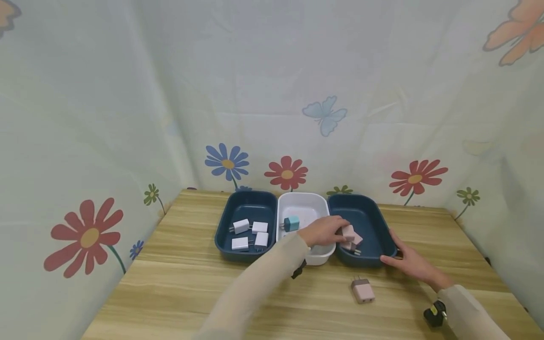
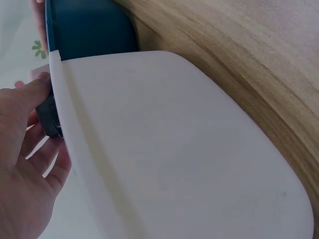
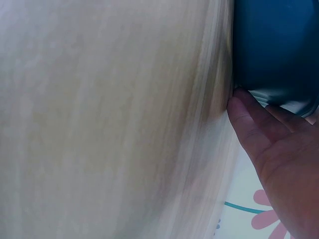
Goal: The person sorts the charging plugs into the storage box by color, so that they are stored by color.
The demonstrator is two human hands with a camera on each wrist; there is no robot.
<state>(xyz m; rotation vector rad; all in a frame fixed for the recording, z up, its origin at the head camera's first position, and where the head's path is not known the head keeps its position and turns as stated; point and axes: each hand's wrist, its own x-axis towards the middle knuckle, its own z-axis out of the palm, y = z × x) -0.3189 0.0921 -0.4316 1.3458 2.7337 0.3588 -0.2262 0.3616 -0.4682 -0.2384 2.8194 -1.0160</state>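
Observation:
My left hand (image 1: pixel 325 230) reaches over the white tray (image 1: pixel 312 260) and grips a pink and grey charger plug (image 1: pixel 347 231) at the left side of the right-hand dark blue tray (image 1: pixel 374 226). Other pink plugs (image 1: pixel 358 238) lie just under it in that tray. In the left wrist view, thumb and fingers hold the plug's dark end (image 2: pixel 48 114), partly hidden by the white tray's rim. My right hand (image 1: pixel 410 262) rests against the blue tray's front right corner, thumb and fingers spread. Another pink and grey plug (image 1: pixel 362 290) lies on the table before it.
A teal plug (image 1: pixel 291 223) lies in the white tray. The left dark blue tray (image 1: pixel 246 256) holds several white plugs (image 1: pixel 260 227). All three trays stand side by side on the wooden table (image 1: pixel 178 269), with a flowered curtain (image 1: pixel 263 94) behind and at both sides.

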